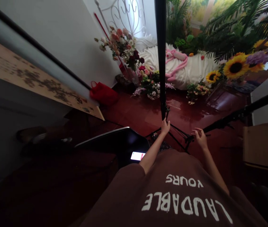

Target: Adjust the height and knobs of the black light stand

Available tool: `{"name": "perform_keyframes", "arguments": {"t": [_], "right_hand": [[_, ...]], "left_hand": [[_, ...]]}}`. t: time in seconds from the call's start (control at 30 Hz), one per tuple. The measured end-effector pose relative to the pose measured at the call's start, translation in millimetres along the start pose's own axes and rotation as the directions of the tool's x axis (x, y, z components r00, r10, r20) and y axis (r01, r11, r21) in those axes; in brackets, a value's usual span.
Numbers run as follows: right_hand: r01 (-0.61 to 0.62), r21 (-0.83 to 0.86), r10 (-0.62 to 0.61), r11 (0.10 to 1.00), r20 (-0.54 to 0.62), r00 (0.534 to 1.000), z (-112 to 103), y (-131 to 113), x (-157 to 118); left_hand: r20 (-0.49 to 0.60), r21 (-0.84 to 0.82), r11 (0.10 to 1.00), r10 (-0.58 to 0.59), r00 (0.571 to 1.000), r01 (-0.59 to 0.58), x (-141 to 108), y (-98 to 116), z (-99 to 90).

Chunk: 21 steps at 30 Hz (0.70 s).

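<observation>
My left hand [165, 127] is at the lower part of an upright black tripod stand [162, 63], its fingers closed around the pole just below a clamp knob. My right hand [200, 138] is raised with its fingers apart and holds nothing. It is close to a second black stand [228, 119], which slants up to the right. Thin black legs [177, 130] spread over the floor between my hands. Whether my right fingertips touch the second stand, I cannot tell.
Left of me are a dark panel [110, 140], a lit phone [136, 155] and a red bag [103, 93]. Flowers [124, 47], a white-draped surface [195, 71] with a pink plush toy [177, 56], and sunflowers [235, 66] stand ahead. A cardboard box [265, 145] is at right.
</observation>
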State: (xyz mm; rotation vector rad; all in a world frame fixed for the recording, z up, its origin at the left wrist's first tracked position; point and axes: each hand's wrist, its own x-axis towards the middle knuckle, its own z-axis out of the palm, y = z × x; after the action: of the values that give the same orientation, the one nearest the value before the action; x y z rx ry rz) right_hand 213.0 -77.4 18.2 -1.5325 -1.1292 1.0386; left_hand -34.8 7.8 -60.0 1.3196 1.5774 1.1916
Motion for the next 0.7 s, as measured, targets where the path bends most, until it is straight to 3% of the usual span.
{"name": "perform_keyframes", "arguments": {"t": [0.1, 0.2, 0.33, 0.43, 0.5, 0.57, 0.7], "right_hand": [[-0.039, 0.025, 0.042, 0.999, -0.126, 0.991, -25.1, 3.6, -19.9], [-0.049, 0.078, 0.065, 0.996, -0.220, 0.973, -40.8, -6.6, -30.5], [-0.017, 0.190, 0.082, 0.982, -0.343, 0.936, -62.0, -29.7, -27.9], [-0.008, 0.258, 0.108, 0.966, -0.375, 0.921, -83.9, -47.9, -16.5], [-0.024, 0.275, 0.125, 0.961, -0.357, 0.926, -99.9, -59.6, -6.2], [-0.054, 0.273, 0.146, 0.960, -0.327, 0.934, -114.8, -70.7, 4.4], [-0.187, 0.246, 0.242, 0.951, -0.217, 0.946, -133.4, -88.1, 20.0]], "left_hand": [[0.104, 0.030, 0.997, -0.081, 0.991, 0.078, -17.1, 5.7, 32.1], [0.288, -0.031, 0.999, 0.043, 0.957, -0.035, -25.8, 30.4, 68.5], [0.475, -0.241, 0.942, 0.323, 0.819, -0.232, -28.3, 90.6, 115.3], [0.503, -0.389, 0.866, 0.486, 0.714, -0.316, -29.6, 143.4, 148.2], [0.491, -0.444, 0.821, 0.557, 0.670, -0.358, -31.7, 173.5, 167.6], [0.473, -0.448, 0.805, 0.582, 0.661, -0.388, -34.2, 194.6, 183.4], [0.427, -0.414, 0.819, 0.560, 0.710, -0.396, -37.6, 208.3, 200.8]]}}
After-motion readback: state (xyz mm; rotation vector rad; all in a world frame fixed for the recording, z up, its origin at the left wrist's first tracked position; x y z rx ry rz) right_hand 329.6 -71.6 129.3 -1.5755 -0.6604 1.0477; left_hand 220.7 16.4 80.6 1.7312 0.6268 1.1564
